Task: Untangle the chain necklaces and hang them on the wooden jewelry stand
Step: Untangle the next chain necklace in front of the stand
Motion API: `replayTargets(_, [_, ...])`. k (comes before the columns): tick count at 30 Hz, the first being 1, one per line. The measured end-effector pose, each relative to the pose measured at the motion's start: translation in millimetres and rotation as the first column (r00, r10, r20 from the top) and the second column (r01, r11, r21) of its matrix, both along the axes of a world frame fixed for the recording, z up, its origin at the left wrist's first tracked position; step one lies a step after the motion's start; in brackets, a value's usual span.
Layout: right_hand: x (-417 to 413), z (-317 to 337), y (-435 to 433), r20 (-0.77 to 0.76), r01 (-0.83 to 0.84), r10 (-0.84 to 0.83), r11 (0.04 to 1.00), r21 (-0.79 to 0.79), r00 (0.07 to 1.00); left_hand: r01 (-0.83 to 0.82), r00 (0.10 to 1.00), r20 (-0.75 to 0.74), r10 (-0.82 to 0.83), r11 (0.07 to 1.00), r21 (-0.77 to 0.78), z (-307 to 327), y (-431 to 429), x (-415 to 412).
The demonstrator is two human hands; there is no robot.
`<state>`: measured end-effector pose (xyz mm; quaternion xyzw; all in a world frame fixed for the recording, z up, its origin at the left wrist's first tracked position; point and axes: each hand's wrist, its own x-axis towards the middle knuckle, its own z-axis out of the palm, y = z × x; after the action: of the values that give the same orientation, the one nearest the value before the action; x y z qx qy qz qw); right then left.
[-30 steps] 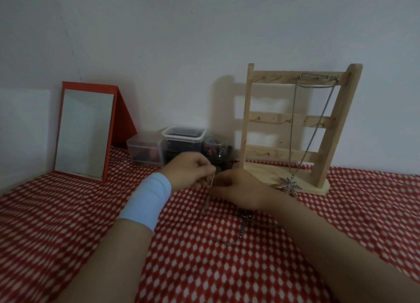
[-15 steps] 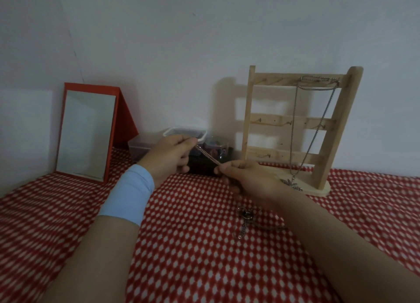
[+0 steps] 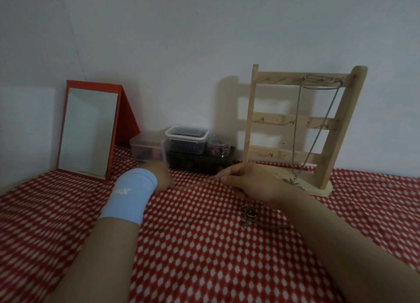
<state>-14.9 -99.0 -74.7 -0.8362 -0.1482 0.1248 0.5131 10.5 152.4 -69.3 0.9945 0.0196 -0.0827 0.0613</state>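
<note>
My right hand (image 3: 254, 182) pinches a thin chain necklace (image 3: 217, 178) between thumb and fingers, just in front of the wooden jewelry stand (image 3: 250, 120). The chain runs faintly leftward to my left hand (image 3: 162, 175), which is blurred, wears a light blue wristband and looks closed on the other end. Below my right hand, a small tangle of chains with rings (image 3: 248, 214) lies on the cloth. A silver necklace (image 3: 297, 125) hangs from the stand's top bar, its leaf pendant (image 3: 293, 182) resting on the base.
A red-framed mirror (image 3: 88, 129) leans against the wall at the left. Clear plastic containers (image 3: 186, 141) and a black box (image 3: 200, 165) stand behind my hands. A red-and-white checked cloth (image 3: 204, 257) covers the surface.
Both hands have dropped toward the cloth. The left hand moved down and to the right, and the chain between them now runs low and nearly level instead of slanting up.
</note>
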Motion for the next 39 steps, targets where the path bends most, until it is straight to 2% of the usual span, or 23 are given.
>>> replayTargets(1, [-1.0, 0.6, 0.2, 0.002, -0.008, 0.008, 1.000, -0.001, 1.000, 0.058, 0.998, -0.022, -0.058, 0.998, 0.010, -1.2, -6.0, -1.4])
replayTargets(2, [-1.4, 0.9, 0.6, 0.007, -0.010, 0.010, 1.000, -0.003, 1.000, 0.107, 0.994, -0.001, -0.108, 0.992, -0.060, -0.2, -13.3, -4.0])
replayTargets(3, [-2.1, 1.2, 1.2, 0.011, -0.008, 0.008, 1.000, -0.003, 1.000, 0.154, 0.988, 0.053, -0.146, 0.968, -0.196, 1.9, -21.7, -7.2])
replayTargets(5, [-2.0, 0.3, 1.8, 0.023, 0.004, -0.004, 1.000, 0.014, 1.000, 0.245, 0.969, 0.141, -0.201, 0.836, -0.491, 7.9, -39.1, -13.3])
replayTargets(7, [-0.3, -1.6, 2.1, 0.049, 0.013, -0.015, 0.999, 0.041, 0.999, 0.243, 0.962, 0.083, -0.258, 0.686, -0.685, 10.6, -51.3, -16.9])
replayTargets(8, [2.1, -3.4, 1.8, 0.067, 0.015, -0.018, 0.999, 0.049, 0.998, 0.228, 0.959, 0.053, -0.279, 0.646, -0.728, 9.7, -54.5, -18.1])
replayTargets(11, [3.7, -3.6, 2.9, 0.094, 0.052, -0.059, 0.996, 0.070, 0.994, 0.232, 0.963, 0.080, -0.257, 0.642, -0.731, 8.2, -52.2, -18.5])
replayTargets(13, [4.8, -4.0, 3.8, 0.146, 0.063, -0.069, 0.997, 0.045, 0.987, 0.206, 0.967, 0.065, -0.246, 0.607, -0.767, 8.4, -47.2, -17.4])
replayTargets(17, [5.4, -5.5, 6.5, 0.226, 0.083, -0.072, 0.996, -0.039, 0.972, 0.202, 0.973, 0.059, -0.221, 0.707, -0.678, 11.9, -42.7, -18.2])
replayTargets(20, [5.7, -6.1, 7.2, 0.259, 0.081, -0.050, 0.991, -0.110, 0.964, 0.186, 0.981, 0.083, -0.178, 0.710, -0.679, 14.5, -48.1, -19.4])
replayTargets(26, [7.4, -10.5, 8.5, 0.268, 0.140, -0.126, 0.990, -0.032, 0.955, 0.206, 0.977, 0.179, -0.114, 0.715, -0.668, 13.5, -55.5, -20.5])
replayTargets(31, [6.3, -8.8, 3.5, 0.196, 0.078, -0.085, 0.996, 0.045, 0.977, 0.214, 0.964, 0.266, -0.023, 0.662, -0.718, 14.3, -56.6, -18.8])
replayTargets(34, [6.3, -7.1, -0.5, 0.154, 0.103, -0.119, 0.989, 0.110, 0.981, 0.221, 0.941, 0.335, 0.053, 0.654, -0.723, 14.9, -58.0, -16.8])
replayTargets(36, [4.7, -4.8, -4.5, 0.059, 0.143, -0.154, 0.977, 0.156, 0.986, 0.218, 0.919, 0.379, 0.111, 0.658, -0.721, 15.0, -55.7, -16.3])
replayTargets(39, [5.1, -2.7, -11.3, -0.026, 0.123, -0.120, 0.977, 0.172, 0.992, 0.196, 0.926, 0.352, 0.134, 0.627, -0.754, 16.9, -49.0, -15.6])
